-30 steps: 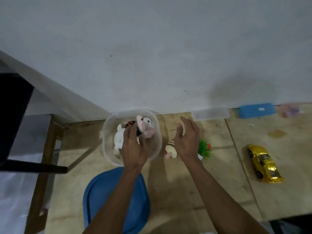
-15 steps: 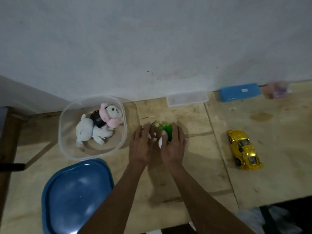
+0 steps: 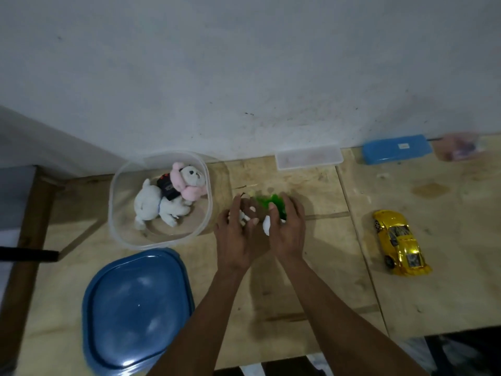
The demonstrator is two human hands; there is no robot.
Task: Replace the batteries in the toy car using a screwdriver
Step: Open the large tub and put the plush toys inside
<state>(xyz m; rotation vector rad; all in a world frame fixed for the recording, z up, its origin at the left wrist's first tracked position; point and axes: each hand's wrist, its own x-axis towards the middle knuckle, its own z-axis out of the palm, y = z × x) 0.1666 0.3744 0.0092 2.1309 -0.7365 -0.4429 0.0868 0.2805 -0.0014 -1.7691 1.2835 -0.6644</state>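
Wooden table (image 3: 311, 280): blue lid (image 3: 137, 310), clear tub (image 3: 119, 185), 2 plush toys (image 3: 168, 196).

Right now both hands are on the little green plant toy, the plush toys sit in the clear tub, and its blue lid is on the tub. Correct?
Not quite. In the head view the blue lid lies on the table in front of the clear tub, not on it. The rest holds: left hand and right hand at the green plant toy, plush toys inside.

The toy car (image 3: 400, 242) is a glossy metallic yellow sports model with dark windows and black wheels. It rests upright on its wheels on the wooden tabletop at the right of the frame, lying lengthwise and slightly angled, alone and untouched.
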